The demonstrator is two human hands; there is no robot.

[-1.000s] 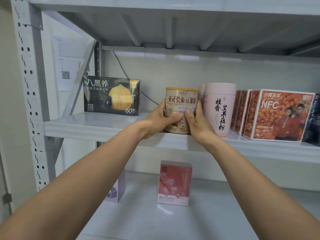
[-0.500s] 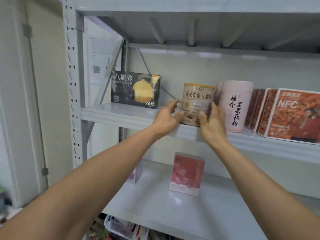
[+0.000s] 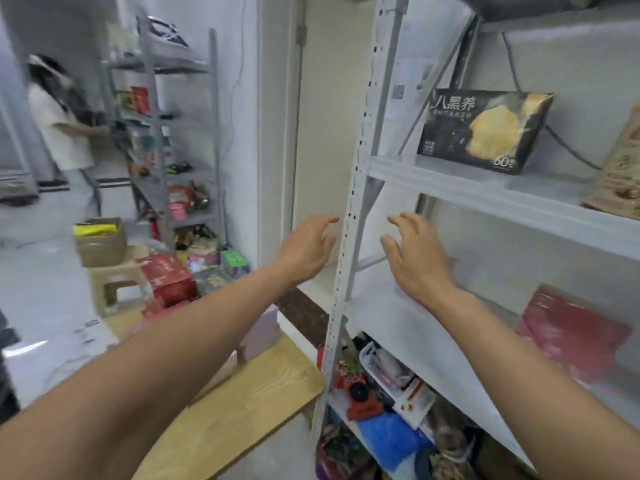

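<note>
Standing at the right edge of the view, the beige tin (image 3: 621, 168) rests upright on the upper shelf (image 3: 485, 188) of the grey metal rack, cut off by the frame and blurred, with no hand on it. The right hand (image 3: 415, 258) hovers well to the tin's left and lower, in front of the gap between the upper shelf and the lower shelf (image 3: 398, 323); its fingers are spread and lightly bent, and it holds nothing. The left hand (image 3: 304, 251) hangs level with it on the other side of the perforated upright post (image 3: 360, 168), fingers likewise fanned apart and empty. The post stands between the two hands, and neither touches it.

A black box (image 3: 485, 129) with a yellow picture stands on the upper shelf, left of the tin and apart from it. On the lower shelf a red box (image 3: 571, 337) shows blurred at the right. Below that shelf, packets and a blue bag (image 3: 388, 441) are crowded together. A wooden board (image 3: 235, 403) lies under the left forearm, with a lilac box (image 3: 263, 330) at its far end. Further left sit a red carton (image 3: 166, 278), a plastic stool (image 3: 117, 275) bearing a cardboard box (image 3: 100, 242), and a second rack (image 3: 166, 133) full of goods, where another person (image 3: 59, 116) in a white top stands.
</note>
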